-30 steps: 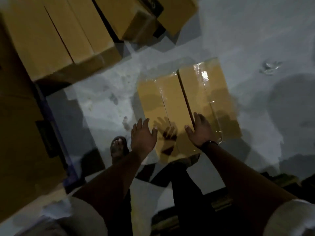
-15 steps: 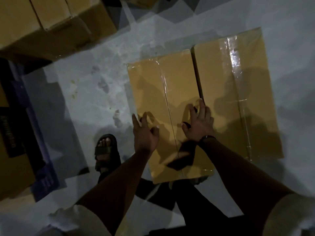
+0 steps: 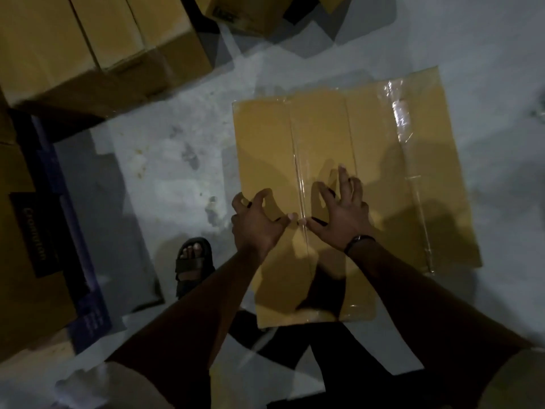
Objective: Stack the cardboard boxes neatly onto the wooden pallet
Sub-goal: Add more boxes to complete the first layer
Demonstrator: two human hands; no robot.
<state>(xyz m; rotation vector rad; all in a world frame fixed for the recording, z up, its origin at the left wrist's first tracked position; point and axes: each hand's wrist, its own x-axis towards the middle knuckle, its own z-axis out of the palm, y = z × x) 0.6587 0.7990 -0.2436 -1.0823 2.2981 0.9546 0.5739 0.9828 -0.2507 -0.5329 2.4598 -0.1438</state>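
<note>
- Position: cardboard box (image 3: 324,137) lies flat on the grey floor (image 3: 177,160), just ahead of the person and under both hands.
- Axis: the tape seam (image 3: 298,172) runs near-to-far, tilted slightly; both thumbs point at it from either side and almost meet.
- A second line to the right of the seam may mark two boxes butted together; I cannot tell.
- Left hand (image 3: 256,225): over the box's left margin, fingers spread and bent claw-like, closed on nothing visible. Contact with the edge is unclear.
- Right hand (image 3: 343,216): over mid-face, fingers splayed wide and pointing away, holding nothing.
- Judgement: to lift, each hand needs a side edge. The left is nearly at its edge, while the right is well short of the right edge.
- Room: bare floor lies along the box's left and right sides. A sandalled foot (image 3: 191,261) stands near the left side.
- Obstacles: stacked boxes (image 3: 88,39) stand far-left, and a blue-banded carton (image 3: 17,290) sits hard left.
- Wooden pallet: not in view, so the carry direction is unknown.
</note>
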